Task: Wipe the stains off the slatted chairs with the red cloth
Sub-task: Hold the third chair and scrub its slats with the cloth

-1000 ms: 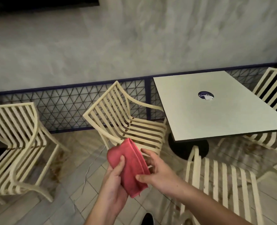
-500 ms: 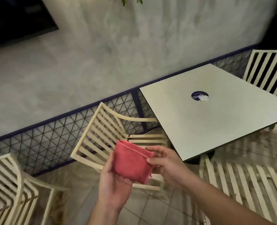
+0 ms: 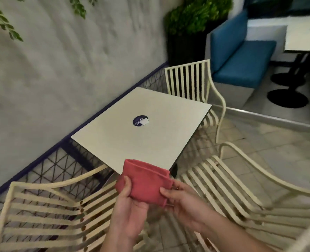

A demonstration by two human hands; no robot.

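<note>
A folded red cloth (image 3: 145, 180) is held in front of me by both hands. My left hand (image 3: 128, 210) grips its left edge, thumb on top. My right hand (image 3: 182, 204) pinches its right edge. Below left stands a cream slatted chair (image 3: 41, 211) with brown stains along its seat slats. A second slatted chair (image 3: 228, 190) is at the right, its seat slats speckled with small stains. A third slatted chair (image 3: 190, 80) stands behind the table.
A white square table (image 3: 132, 140) with a round dark sticker (image 3: 140, 120) stands between the chairs. A wire-mesh fence (image 3: 56, 168) runs along the grey wall. A blue cushioned bench (image 3: 241, 59), a potted shrub (image 3: 192, 17) and another table (image 3: 305, 37) are at the back right.
The view has swung right and tilted, bringing the far chair, bench and shrub into sight. Both hands keep holding the folded cloth, now level over the table's near corner.
</note>
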